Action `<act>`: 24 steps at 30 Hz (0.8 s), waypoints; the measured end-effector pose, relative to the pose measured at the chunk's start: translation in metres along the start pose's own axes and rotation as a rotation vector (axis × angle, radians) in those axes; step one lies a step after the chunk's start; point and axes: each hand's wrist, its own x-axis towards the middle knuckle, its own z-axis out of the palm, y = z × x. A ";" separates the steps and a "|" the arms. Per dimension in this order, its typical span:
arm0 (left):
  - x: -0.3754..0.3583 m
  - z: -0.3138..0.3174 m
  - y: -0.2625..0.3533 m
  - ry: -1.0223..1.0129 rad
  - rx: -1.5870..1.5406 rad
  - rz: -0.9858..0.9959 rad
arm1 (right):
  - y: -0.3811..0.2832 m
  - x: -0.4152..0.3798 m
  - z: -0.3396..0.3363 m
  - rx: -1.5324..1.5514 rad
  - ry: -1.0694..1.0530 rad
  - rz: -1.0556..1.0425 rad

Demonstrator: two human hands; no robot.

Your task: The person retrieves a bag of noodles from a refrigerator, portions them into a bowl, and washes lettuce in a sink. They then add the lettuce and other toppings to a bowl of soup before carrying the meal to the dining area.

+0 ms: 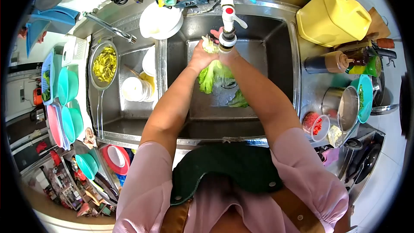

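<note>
Over the right-hand basin, my left hand (199, 57) is closed around the pale base of a head of lettuce (207, 80). Green leaves hang below the grip, with water running over them. My right hand (228, 56) is beside the lettuce, right under the tap (227, 41); the tap covers most of its fingers, and I cannot tell how they are bent. A few fingertips show just behind the tap's spout. On the basin floor, near my right forearm, lies a loose lettuce leaf (238, 99).
White bowls (160, 20) sit on the divider at the back left. A colander (104, 64) of yellow-green vegetables stands in the left basin beside stacked white containers (136, 89). A yellow jug (334, 17), sauce bottle (325, 62) and steel pot (340, 108) line the right counter.
</note>
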 end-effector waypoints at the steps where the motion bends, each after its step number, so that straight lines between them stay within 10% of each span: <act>1: -0.004 0.000 0.009 0.063 -0.014 -0.018 | 0.002 0.004 -0.008 -0.076 -0.095 0.061; 6: -0.008 -0.007 0.024 0.115 -0.717 -0.118 | -0.022 -0.040 -0.005 -0.765 -0.110 0.216; 14: -0.004 0.029 -0.037 0.149 -1.509 -0.381 | -0.006 -0.132 -0.052 -0.308 0.497 0.311; 16: 0.014 0.049 -0.060 0.180 -1.280 -0.437 | -0.015 -0.161 -0.052 -0.409 0.504 0.353; 18: 0.014 0.061 -0.031 0.167 0.133 -0.131 | -0.012 -0.179 -0.092 -0.420 0.482 0.328; 23: -0.014 0.079 -0.001 0.061 0.646 0.111 | -0.011 -0.182 -0.131 -0.959 0.238 0.324; 24: -0.020 0.095 -0.032 0.429 0.389 0.201 | -0.017 -0.179 -0.127 -1.268 0.112 0.239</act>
